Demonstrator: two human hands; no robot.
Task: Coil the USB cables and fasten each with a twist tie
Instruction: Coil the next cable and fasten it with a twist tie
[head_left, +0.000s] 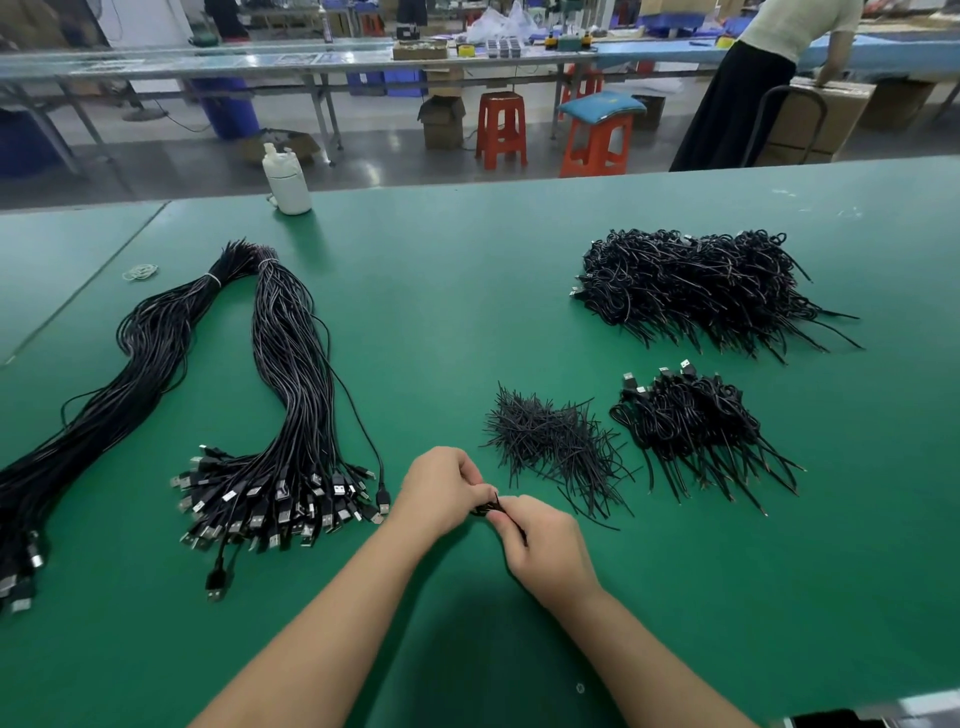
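Observation:
My left hand (441, 491) and my right hand (545, 551) meet low over the green table (467, 291). Both pinch a small black coiled cable (487, 508) between their fingertips, mostly hidden by the fingers. A short black strand, perhaps a twist tie, sticks up between the hands. Just beyond lies a heap of loose black twist ties (556, 447). Right of it sits a small pile of coiled cables (696, 426), and farther back a bigger pile of coiled cables (696, 286). Two long bundles of uncoiled USB cables (291, 415) lie at the left.
A white bottle (285, 182) stands near the table's far edge. A few rubber bands (140, 272) lie at the far left. Beyond the table are red stools (501, 130), cardboard boxes, another workbench, and a person standing at the far right (753, 88).

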